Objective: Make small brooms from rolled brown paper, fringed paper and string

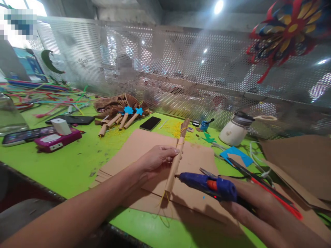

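My left hand (161, 158) is closed around a rolled brown paper tube (172, 172), held at a slant over the sheets. A folded brown paper fan top (184, 126) sticks out of its far end, and yellow thread (164, 196) hangs from the near end. In my right hand (254, 201) is a blue hot glue gun (209, 183) with a small red light lit. Its nozzle tip is at or very near the tube's right side; whether they touch I cannot tell. Beneath both lie stacked brown paper sheets (199, 156) on the green table (77, 172).
Finished-looking paper fans (126, 113) with blue paper shapes lie at the back left. Phones (150, 123), a purple power bank (58, 139) and coloured strips (38, 91) are left. Scissors (258, 179), blue paper (236, 155), a white jug (236, 129) and brown paper (300, 165) are right.
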Tool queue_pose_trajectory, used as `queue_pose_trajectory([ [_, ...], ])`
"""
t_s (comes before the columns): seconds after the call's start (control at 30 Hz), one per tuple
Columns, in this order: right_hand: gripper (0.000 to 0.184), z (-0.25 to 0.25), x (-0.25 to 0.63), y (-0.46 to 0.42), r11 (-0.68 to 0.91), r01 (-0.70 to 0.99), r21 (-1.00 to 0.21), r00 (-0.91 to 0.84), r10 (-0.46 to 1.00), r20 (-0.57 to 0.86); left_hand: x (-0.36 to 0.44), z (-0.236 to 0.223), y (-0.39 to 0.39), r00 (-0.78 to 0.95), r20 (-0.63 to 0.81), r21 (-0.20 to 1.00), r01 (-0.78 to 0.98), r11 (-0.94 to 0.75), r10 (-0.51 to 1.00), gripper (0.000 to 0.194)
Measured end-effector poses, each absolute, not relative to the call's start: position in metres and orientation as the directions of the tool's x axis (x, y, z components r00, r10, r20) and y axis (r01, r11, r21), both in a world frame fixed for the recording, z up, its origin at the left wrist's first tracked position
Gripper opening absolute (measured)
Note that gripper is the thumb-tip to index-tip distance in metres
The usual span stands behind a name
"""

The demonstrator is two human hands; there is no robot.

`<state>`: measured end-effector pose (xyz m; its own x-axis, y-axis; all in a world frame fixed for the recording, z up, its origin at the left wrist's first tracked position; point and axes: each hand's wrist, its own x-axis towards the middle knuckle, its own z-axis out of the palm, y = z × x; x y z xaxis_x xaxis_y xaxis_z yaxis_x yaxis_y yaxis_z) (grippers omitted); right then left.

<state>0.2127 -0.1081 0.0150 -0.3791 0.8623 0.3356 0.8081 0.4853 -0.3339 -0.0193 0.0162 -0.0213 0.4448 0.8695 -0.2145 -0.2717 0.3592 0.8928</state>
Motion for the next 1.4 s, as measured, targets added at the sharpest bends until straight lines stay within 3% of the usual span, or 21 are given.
queue_pose_trajectory([
  [0.27, 0.041, 0.013, 0.219, -0.108, 0.493, 0.821, -0.29, -0.395, 0.855, 0.336, -0.019, -0.022, 0.016, 0.422, -0.214, 0.899, -0.266, 0.346, 0.881, 0.014],
  [0.4, 0.04, 0.02, 0.216, -0.102, 0.471, 0.826, -0.31, -0.407, 0.879, 0.25, -0.018, -0.022, 0.016, 0.445, -0.199, 0.901, -0.268, 0.342, 0.873, 0.013],
  [0.67, 0.04, 0.013, 0.219, -0.104, 0.464, 0.8, -0.381, -0.396, 0.885, 0.246, -0.019, -0.021, 0.016, 0.431, -0.203, 0.898, -0.276, 0.343, 0.879, 0.012],
  [0.83, 0.038, 0.011, 0.228, -0.104, 0.443, 0.745, -0.499, -0.39, 0.896, 0.213, -0.02, -0.021, 0.017, 0.431, -0.213, 0.894, -0.276, 0.353, 0.877, 0.016],
  [1.0, 0.034, 0.014, 0.23, -0.087, 0.335, 0.642, -0.689, -0.209, 0.942, 0.263, -0.022, -0.019, 0.016, 0.459, -0.197, 0.881, -0.306, 0.362, 0.866, 0.02],
  [1.07, 0.033, 0.009, 0.229, -0.076, 0.332, 0.666, -0.668, -0.151, 0.937, 0.315, -0.023, -0.019, 0.016, 0.461, -0.194, 0.877, -0.315, 0.364, 0.866, 0.021],
  [1.17, 0.028, -0.008, 0.228, -0.059, 0.359, 0.76, -0.542, -0.13, 0.901, 0.414, -0.023, -0.02, 0.016, 0.457, -0.188, 0.873, -0.328, 0.361, 0.869, 0.024],
  [1.3, 0.034, -0.039, 0.236, -0.033, 0.43, 0.833, -0.348, -0.203, 0.822, 0.531, -0.023, -0.023, 0.018, 0.471, -0.15, 0.876, -0.343, 0.338, 0.869, 0.025],
  [1.4, 0.038, -0.058, 0.244, -0.014, 0.438, 0.858, -0.267, -0.249, 0.81, 0.531, -0.023, -0.024, 0.018, 0.491, -0.108, 0.879, -0.359, 0.314, 0.864, 0.025],
])
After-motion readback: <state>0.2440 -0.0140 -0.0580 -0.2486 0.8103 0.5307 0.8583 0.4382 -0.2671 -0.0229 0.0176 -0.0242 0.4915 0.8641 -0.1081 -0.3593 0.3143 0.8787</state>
